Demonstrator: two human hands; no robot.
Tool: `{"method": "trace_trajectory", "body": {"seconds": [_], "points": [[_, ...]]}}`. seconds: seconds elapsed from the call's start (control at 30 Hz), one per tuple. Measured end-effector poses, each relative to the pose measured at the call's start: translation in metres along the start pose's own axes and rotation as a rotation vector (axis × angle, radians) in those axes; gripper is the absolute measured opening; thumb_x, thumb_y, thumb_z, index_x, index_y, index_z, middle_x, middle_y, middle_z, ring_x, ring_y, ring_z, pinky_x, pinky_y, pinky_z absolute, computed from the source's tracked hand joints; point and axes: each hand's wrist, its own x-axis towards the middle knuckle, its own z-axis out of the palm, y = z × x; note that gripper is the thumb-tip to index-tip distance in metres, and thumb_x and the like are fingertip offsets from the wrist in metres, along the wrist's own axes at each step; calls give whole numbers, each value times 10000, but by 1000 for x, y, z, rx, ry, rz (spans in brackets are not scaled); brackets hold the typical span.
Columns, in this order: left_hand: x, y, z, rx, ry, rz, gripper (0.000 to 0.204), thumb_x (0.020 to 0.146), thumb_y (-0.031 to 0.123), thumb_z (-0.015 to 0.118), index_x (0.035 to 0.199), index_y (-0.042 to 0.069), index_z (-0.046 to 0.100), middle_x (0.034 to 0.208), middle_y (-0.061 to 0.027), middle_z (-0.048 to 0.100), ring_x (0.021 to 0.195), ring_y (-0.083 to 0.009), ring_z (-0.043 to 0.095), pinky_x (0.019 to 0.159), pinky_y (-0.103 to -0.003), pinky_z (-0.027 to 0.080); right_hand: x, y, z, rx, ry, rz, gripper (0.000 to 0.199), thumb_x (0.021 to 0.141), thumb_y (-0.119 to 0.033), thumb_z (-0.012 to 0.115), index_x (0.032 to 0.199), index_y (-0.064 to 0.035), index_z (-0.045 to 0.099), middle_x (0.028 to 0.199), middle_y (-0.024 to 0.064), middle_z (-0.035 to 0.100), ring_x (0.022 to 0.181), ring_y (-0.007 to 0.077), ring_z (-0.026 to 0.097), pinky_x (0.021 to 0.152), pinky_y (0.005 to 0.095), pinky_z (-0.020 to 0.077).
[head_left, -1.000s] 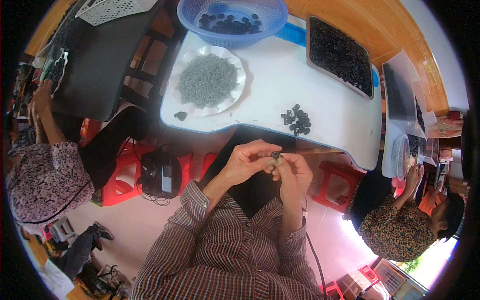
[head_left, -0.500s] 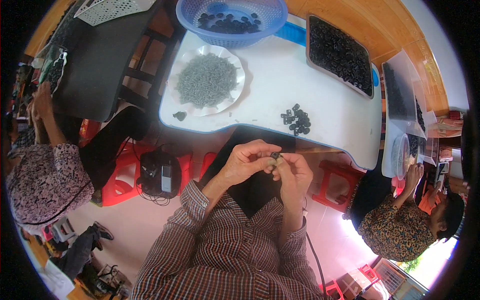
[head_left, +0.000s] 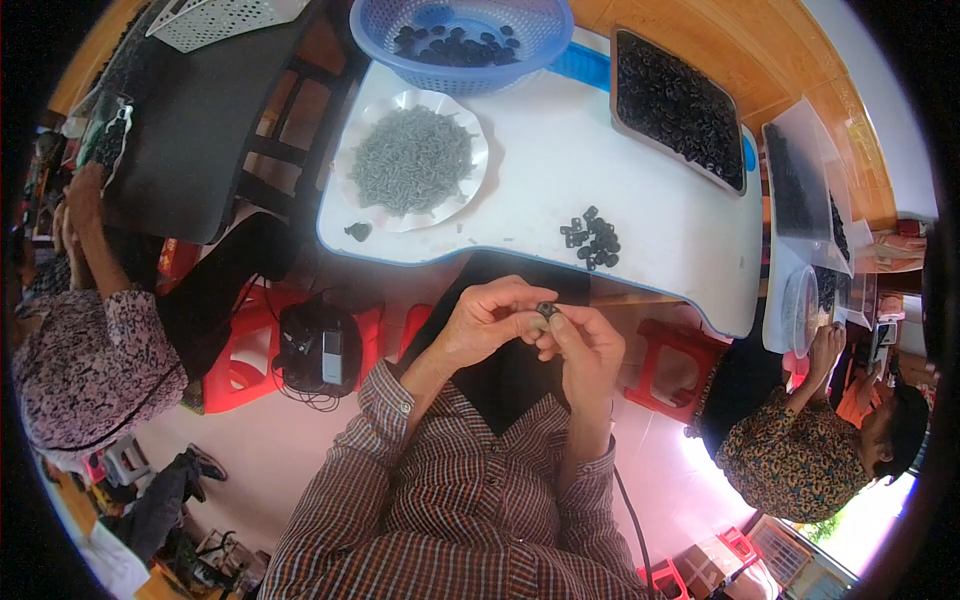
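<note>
A small black part (head_left: 545, 309) is pinched between my two hands, just in front of the table's near edge. My left hand (head_left: 488, 322) grips it from the left with thumb and forefinger. From the other side my right hand (head_left: 585, 345) closes on it with thumb and fingertips. The fingers cover most of the part, so its exact shape cannot be made out. Beyond my right hand lies a loose pile of small black parts (head_left: 592, 238) on the white table (head_left: 545, 170). A white fluted plate (head_left: 478, 190) heaped with small grey springs (head_left: 415, 160) stands at the left.
At the back are a blue colander (head_left: 555, 50) with black pieces and a tray (head_left: 742, 180) full of black parts. A small dark piece (head_left: 358, 231) lies near the left corner. Red stools (head_left: 665, 370) stand below. People sit left (head_left: 95, 360) and right (head_left: 795, 455).
My hands have shifted very slightly left, and the black part between my fingertips has turned a little. The table's contents look the same.
</note>
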Motion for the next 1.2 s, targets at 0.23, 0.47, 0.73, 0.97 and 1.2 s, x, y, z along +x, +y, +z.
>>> {"method": "trace_trajectory", "body": {"seconds": [0.23,0.47,0.73,0.97,1.2], "points": [[1,0,-5,-38,-20,0,274,880,-26,612,1151,3,633,902,-37,571,746,-86,596,649,-204,502,5,0,-3,85,-74,55,145,909,-73,609,985,46,641,810,104,673,642,116,627,535,218,516],[0,2,-3,-56,-21,-29,266,872,-23,626,1136,6,643,853,-28,566,703,-81,590,632,-204,501,10,11,-13,248,-133,169,131,884,-80,649,933,41,641,758,90,656,596,118,610,505,225,502],[0,0,-2,-45,-25,-13,263,861,-33,630,1121,-2,650,840,-32,563,687,-84,587,624,-202,497,11,17,-15,335,-148,187,99,877,-60,653,900,35,635,734,91,652,572,116,608,483,219,506],[-1,2,-3,-97,-47,-26,267,852,-52,629,1114,-10,653,852,-48,585,675,-96,594,608,-210,493,11,15,-16,336,-181,188,74,865,-41,659,891,22,632,740,102,658,561,111,615,451,217,509],[0,7,-2,-113,-66,-65,247,830,-51,655,1074,-16,672,809,-49,596,641,-100,600,581,-214,494,12,18,-22,399,-219,217,70,860,-27,658,890,27,626,741,123,661,539,119,613,423,219,499]]}}
